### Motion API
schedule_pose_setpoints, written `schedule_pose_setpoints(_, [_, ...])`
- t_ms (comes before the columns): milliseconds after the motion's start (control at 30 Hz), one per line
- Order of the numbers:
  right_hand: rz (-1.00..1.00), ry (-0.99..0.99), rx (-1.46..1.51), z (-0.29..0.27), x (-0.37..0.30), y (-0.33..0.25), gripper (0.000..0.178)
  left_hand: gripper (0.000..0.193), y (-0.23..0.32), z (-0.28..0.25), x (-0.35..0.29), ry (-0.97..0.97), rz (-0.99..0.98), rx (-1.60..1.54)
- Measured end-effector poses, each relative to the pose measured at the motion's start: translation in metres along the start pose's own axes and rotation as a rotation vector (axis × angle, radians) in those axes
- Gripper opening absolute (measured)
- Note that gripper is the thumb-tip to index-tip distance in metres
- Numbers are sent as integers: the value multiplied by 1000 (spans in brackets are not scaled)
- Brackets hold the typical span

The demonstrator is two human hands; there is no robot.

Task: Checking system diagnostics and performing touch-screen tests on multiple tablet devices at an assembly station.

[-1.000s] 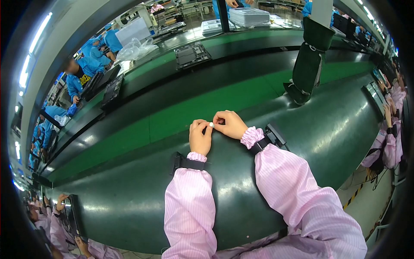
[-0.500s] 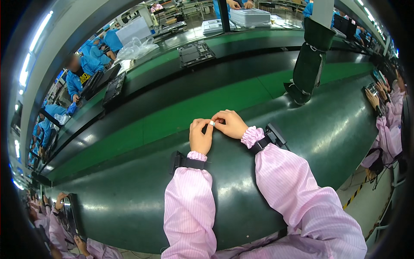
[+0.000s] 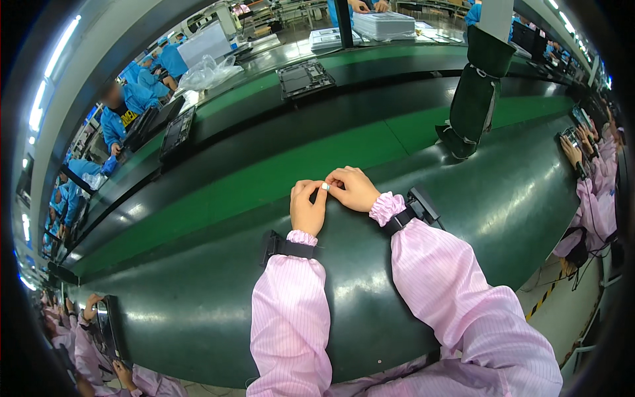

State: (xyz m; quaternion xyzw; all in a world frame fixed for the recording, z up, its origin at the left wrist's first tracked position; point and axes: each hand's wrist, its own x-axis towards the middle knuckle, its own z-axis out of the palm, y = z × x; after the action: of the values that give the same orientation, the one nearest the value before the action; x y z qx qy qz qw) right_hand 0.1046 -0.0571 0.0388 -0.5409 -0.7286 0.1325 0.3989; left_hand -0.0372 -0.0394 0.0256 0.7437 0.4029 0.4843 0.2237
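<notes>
Near the far edge of the desk (image 3: 192, 317), my left grip (image 3: 307, 206) and right grip (image 3: 355, 190) are meeting, a small piece (image 3: 325, 186) sitting between them. Beyond, a belt (image 3: 264, 177) is stretching crosswise; behind it, a device frame (image 3: 305, 78) is lying on a farther strip (image 3: 383, 58). Rightward, a post (image 3: 471, 99) is standing.

We see one small, pale white piece (image 3: 325, 186), pinched between the fingers (image 3: 321, 200) of our left hand (image 3: 306, 210) and those of our right hand (image 3: 356, 192). It shows near the worktop's (image 3: 198, 298) far edge. Our fingertips partly cover it, and we cannot make out its full shape.
</notes>
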Motion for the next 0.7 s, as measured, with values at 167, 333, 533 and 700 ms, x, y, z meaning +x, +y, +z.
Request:
schedule_pose_setpoints(167, [-15, 1, -4, 6, -1, 5, 19, 15, -6, 1, -2, -13, -26, -13])
schedule_pose_setpoints(333, [-9, -8, -4, 5, 0, -3, 18, 14, -1, -5, -2, -14, -21, 2])
schedule_pose_setpoints(533, [75, -46, 105, 10, 2, -1, 17, 14, -6, -7, -3, -29, -13, 3])
schedule_pose_setpoints(700, [3, -8, 48, 15, 0, 4, 16, 14, -8, -6, -4, -31, 5, 29])
